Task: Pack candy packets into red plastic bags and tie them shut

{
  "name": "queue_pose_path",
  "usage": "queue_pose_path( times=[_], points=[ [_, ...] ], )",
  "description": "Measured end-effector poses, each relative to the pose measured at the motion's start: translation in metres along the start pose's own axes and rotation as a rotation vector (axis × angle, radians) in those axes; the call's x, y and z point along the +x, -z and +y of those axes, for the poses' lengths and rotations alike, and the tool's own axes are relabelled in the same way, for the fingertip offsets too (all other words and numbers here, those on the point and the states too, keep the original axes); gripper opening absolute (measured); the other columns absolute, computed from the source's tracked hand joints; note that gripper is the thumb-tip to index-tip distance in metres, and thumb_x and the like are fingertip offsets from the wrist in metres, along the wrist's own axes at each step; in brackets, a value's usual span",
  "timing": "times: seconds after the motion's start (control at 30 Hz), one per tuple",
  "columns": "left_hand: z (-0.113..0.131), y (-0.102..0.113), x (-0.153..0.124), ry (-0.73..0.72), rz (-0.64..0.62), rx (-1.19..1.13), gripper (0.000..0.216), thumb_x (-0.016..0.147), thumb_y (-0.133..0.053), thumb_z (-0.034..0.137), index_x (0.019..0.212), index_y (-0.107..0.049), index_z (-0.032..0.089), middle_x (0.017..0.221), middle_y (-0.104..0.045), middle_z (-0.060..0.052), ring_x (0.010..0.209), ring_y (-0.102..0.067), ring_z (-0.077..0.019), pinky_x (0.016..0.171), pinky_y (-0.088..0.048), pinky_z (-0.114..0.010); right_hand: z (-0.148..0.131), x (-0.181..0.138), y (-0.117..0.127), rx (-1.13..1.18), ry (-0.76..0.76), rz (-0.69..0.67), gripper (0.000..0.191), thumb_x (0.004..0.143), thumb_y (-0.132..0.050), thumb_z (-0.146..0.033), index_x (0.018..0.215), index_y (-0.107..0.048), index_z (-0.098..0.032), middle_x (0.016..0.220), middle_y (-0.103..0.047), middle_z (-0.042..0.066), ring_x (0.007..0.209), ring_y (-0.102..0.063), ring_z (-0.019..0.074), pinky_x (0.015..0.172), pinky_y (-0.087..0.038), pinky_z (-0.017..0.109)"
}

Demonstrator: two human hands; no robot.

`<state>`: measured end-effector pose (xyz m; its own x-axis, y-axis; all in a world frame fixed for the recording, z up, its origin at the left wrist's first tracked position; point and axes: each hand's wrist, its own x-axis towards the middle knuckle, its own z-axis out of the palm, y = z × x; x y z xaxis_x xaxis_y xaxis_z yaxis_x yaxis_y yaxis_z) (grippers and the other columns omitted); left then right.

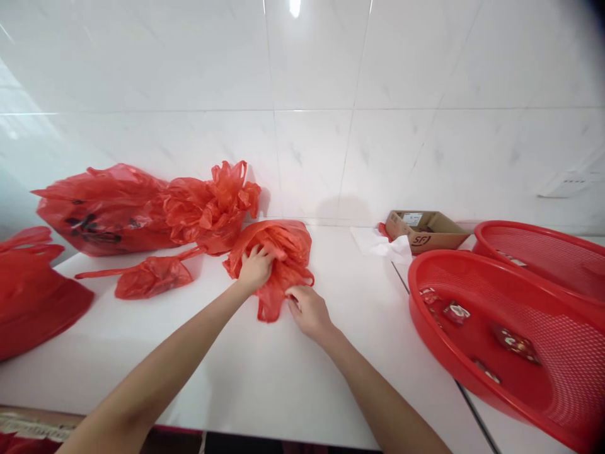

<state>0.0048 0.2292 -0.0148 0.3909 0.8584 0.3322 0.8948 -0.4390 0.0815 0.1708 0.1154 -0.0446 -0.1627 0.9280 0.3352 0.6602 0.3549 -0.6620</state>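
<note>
A crumpled red plastic bag (288, 236) lies at the middle of the white table, its handles spread toward me. My left hand (256, 268) reaches into its folds, fingers curled on the plastic near the bag's opening. At the bag's lower right edge, my right hand (308, 309) pinches a piece of the plastic between thumb and fingers. What the bag contains is hidden. Just left of it sits a bunched red bag (212, 208), and a small knotted red bag (154, 277) lies in front of that one.
A large filled red bag (104, 211) leans near the tiled wall, and another red bag (38, 302) stands at the left edge. To the right are two red plastic baskets (420, 315), the nearer holding several small packets. A cardboard box (444, 239) and white paper (378, 244) lie behind.
</note>
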Motion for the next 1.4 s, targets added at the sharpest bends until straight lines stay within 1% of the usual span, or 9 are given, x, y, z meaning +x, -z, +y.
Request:
queue_pose_path(
  times=[0.2,0.37,0.47,0.7,0.8,0.9,1.1,1.3,1.4],
  points=[
    [0.002,-0.033,0.033,0.138,-0.154,-0.078,0.034,0.092,-0.058,0.033,0.121,-0.057,0.017,0.127,-0.057,-0.01,0.108,-0.059,-0.0237,0.09,-0.051,-0.046,0.002,-0.088,0.077,0.297,-0.089,-0.096,0.012,0.09,-0.052,-0.026,0.083,-0.061,-0.022,0.077,-0.06,0.0,0.072,-0.054,0.0141,0.068,-0.042,0.025],
    [0.024,-0.035,0.058,0.189,-0.187,-0.123,0.036,0.092,-0.057,0.033,0.124,-0.056,0.017,0.128,-0.056,-0.011,0.109,-0.059,-0.0246,0.091,-0.051,-0.047,0.014,-0.135,0.113,0.865,-0.35,0.299,0.021,0.09,-0.057,-0.042,0.088,-0.058,-0.02,0.052,-0.048,-0.005,0.048,-0.04,0.0094,0.05,-0.033,0.021],
    [0.044,-0.019,0.057,0.206,-0.223,-0.139,0.04,0.092,-0.055,0.036,0.128,-0.054,0.017,0.132,-0.054,-0.012,0.115,-0.056,-0.028,0.095,-0.047,-0.052,0.016,-0.145,0.117,0.917,-0.457,0.363,0.027,0.09,-0.057,-0.046,0.093,-0.057,-0.019,0.045,-0.046,-0.006,0.04,-0.036,0.0086,0.043,-0.028,0.021],
    [0.103,0.043,-0.037,0.043,-0.251,-0.209,0.054,0.093,-0.04,0.055,0.141,-0.043,0.032,0.156,-0.029,-0.011,0.139,-0.033,-0.0338,0.107,-0.034,-0.054,0.018,-0.134,0.111,0.904,-0.507,0.517,0.028,0.088,-0.06,-0.048,0.087,-0.057,-0.02,0.054,-0.053,-0.003,0.045,-0.043,0.0089,0.043,-0.033,0.02],
    [0.123,0.036,-0.088,0.015,-0.311,-0.258,0.068,0.076,-0.064,0.057,0.138,-0.048,0.035,0.157,-0.027,-0.013,0.14,-0.029,-0.0401,0.099,-0.042,-0.058,0.018,-0.128,0.104,1.014,-0.504,0.61,0.027,0.086,-0.062,-0.046,0.082,-0.055,-0.021,0.057,-0.051,-0.003,0.048,-0.043,0.0096,0.042,-0.033,0.02],
    [0.117,0.014,-0.115,0.029,-0.389,-0.289,0.065,0.067,-0.075,0.03,0.13,-0.058,0.033,0.157,-0.028,-0.013,0.135,-0.038,-0.0427,0.093,-0.049,-0.055,0.015,-0.128,0.103,1.045,-0.49,0.702,0.027,0.085,-0.064,-0.044,0.078,-0.053,-0.021,0.056,-0.048,-0.004,0.051,-0.043,0.0098,0.043,-0.034,0.02],
    [0.044,0.027,-0.094,0.165,-0.077,-0.462,0.051,0.064,-0.048,0.001,0.101,-0.07,0.028,0.107,-0.072,-0.002,0.098,-0.068,-0.0223,0.09,-0.054,-0.034,0.007,-0.153,0.12,0.982,-0.454,0.952,0.023,0.087,-0.064,-0.039,0.077,-0.051,-0.022,0.047,-0.038,-0.007,0.046,-0.033,0.0085,0.047,-0.035,0.02],
    [0.032,0.06,-0.028,0.301,0.592,-0.298,0.048,0.086,-0.045,0.017,0.133,-0.046,0.017,0.134,-0.049,-0.015,0.129,-0.044,-0.0266,0.109,-0.036,-0.045,0.01,-0.177,0.109,0.904,-0.532,0.787,0.025,0.084,-0.065,-0.046,0.083,-0.055,-0.023,0.043,-0.036,-0.007,0.042,-0.034,0.0091,0.044,-0.032,0.021],
    [0.046,0.035,0.013,0.145,0.396,-0.129,0.057,0.09,-0.043,0.021,0.146,-0.031,0.015,0.151,-0.028,-0.017,0.142,-0.026,-0.0258,0.115,-0.027,-0.043,0.016,-0.18,0.093,0.854,-0.615,0.605,0.032,0.083,-0.063,-0.053,0.09,-0.057,-0.022,0.043,-0.037,-0.007,0.041,-0.034,0.0098,0.043,-0.029,0.021]
  ],
)
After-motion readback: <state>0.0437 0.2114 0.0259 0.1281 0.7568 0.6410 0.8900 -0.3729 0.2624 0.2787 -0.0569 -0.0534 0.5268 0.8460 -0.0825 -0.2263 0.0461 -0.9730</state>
